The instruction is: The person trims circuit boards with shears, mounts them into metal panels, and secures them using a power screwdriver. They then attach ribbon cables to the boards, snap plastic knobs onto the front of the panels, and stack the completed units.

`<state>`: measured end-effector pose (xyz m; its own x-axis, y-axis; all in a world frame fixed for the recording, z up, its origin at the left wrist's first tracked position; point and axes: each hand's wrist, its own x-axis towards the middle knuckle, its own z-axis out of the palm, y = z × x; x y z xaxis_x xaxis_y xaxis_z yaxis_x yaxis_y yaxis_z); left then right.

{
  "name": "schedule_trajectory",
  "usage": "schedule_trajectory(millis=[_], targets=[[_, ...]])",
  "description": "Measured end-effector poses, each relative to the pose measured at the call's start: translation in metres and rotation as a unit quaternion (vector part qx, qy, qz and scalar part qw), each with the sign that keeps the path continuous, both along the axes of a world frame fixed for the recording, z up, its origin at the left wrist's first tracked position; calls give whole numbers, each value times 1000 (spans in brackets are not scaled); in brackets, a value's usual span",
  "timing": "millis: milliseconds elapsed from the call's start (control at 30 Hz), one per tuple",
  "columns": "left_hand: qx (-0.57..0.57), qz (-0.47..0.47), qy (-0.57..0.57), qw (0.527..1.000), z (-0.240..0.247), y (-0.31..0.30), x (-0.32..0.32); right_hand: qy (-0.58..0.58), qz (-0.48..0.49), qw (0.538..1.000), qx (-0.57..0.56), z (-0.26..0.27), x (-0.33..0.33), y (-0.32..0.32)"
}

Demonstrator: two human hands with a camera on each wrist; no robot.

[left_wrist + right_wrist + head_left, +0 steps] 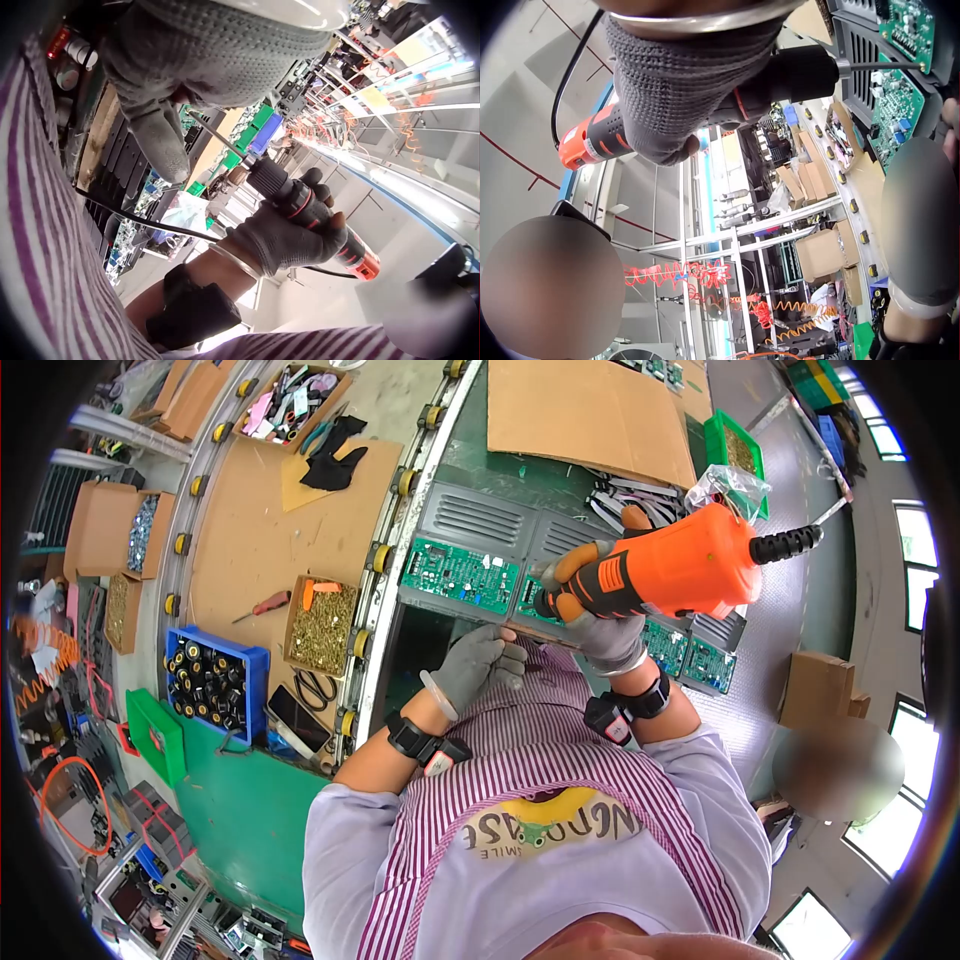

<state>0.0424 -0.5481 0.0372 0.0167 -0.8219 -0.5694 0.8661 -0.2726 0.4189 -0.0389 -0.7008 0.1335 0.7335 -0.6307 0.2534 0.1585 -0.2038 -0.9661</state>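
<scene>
My right hand (605, 638), in a grey glove with bare fingertips, grips an orange and black electric screwdriver (695, 565) with a cable at its back end. In the right wrist view its long bit (881, 66) reaches over a green circuit board (907, 34). My gloved left hand (478, 665) is bent at the near edge of a grey slotted housing (475, 520) that carries a circuit board (455, 575). Left wrist view: the left thumb (159, 146) points down beside the bit (221, 139); I cannot tell whether those fingers pinch anything.
More boards (710, 665) lie in housings to the right. Cardboard (590, 410) and a green bin (735, 450) stand beyond. Across the roller rail at left are a box of brass-coloured parts (320, 630), a red screwdriver (265, 605) and a blue crate (215, 695) of black parts.
</scene>
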Motion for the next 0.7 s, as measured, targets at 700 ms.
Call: schedule_trajectory(millis=[700], targets=[[3,76,2,997,3,-4,10,-86,63,989,106,24,-2,6]])
